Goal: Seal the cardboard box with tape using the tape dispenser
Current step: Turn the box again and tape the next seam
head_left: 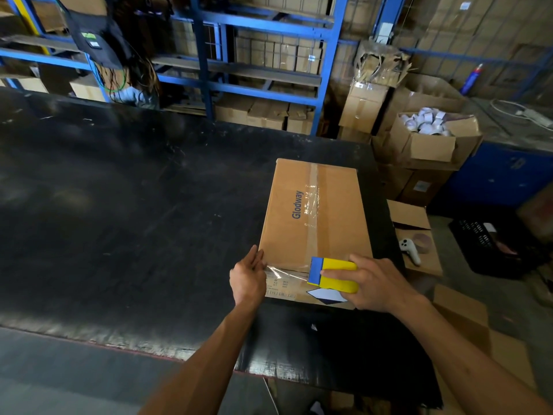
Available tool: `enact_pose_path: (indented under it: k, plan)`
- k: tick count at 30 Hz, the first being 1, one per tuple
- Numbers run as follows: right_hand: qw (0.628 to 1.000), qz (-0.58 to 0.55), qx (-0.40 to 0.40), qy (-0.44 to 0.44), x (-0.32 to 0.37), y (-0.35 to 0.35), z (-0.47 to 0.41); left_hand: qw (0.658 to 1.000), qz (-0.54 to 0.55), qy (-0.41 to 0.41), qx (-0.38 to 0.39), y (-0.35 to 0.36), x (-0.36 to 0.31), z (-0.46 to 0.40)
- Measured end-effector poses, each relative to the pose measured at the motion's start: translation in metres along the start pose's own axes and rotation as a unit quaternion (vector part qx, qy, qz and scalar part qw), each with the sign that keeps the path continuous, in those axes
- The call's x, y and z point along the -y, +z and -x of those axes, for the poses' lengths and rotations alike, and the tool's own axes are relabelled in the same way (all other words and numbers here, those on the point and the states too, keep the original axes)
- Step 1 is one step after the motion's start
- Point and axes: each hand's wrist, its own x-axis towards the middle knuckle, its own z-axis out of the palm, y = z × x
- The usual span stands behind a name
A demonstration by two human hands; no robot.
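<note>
A closed cardboard box (314,217) lies flat on the right part of a wide black counter (134,211), its long side running away from the person and its near end close to the counter's front edge. The box is plain brown, with the word "Glodway" printed in blue along its top left of the middle seam. A strip of clear tape (311,205) runs lengthwise down that seam; it is glossy and wrinkled around the middle of the box. On the near end face there is small dark printing and a white and dark diamond-shaped label (327,295). The right hand (377,284) grips a yellow tape dispenser (336,275) with a blue front part, its fingers wrapped around the yellow body, thumb on the near side; the dispenser sits at the box's near top edge, right of the seam's end. From its blue end a stretch of clear tape (284,272) runs leftward across the near edge to the box's near left corner. The left hand (248,275) rests at that corner, its fingers straight and close together, lying flat against the tape end and the cardboard, holding nothing. To the right of the counter, lower down, an open carton (419,244) holds a white handheld controller (409,250) and a brownish tape roll (422,241); further back another open carton (434,142) is full of white rolls.
</note>
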Motion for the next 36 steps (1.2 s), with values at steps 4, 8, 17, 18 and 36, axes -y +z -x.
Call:
enact_pose_path:
  k: [4, 8, 17, 18, 36]
  plan:
    - [1.0, -0.003, -0.012, -0.005, 0.0, -0.001, -0.003, 1.0, 0.021, -0.005, -0.004, 0.002, 0.005, -0.002]
    - [1.0, -0.003, 0.0, 0.004, 0.002, -0.003, -0.005, 0.998, 0.052, -0.012, 0.044, -0.008, 0.007, -0.009]
    - [1.0, 0.009, -0.009, -0.007, 0.008, -0.01, -0.009, 0.763, -0.258, 0.578, 0.131, -0.019, 0.021, -0.045]
    - [1.0, 0.015, -0.009, -0.007, 0.007, -0.01, -0.011, 0.725, -0.281, 0.611, 0.15, -0.013, 0.013, -0.046]
    - [0.999, 0.047, 0.001, -0.02, 0.009, -0.012, -0.013, 0.618, -0.402, 0.629, 0.246, 0.016, 0.034, -0.076]
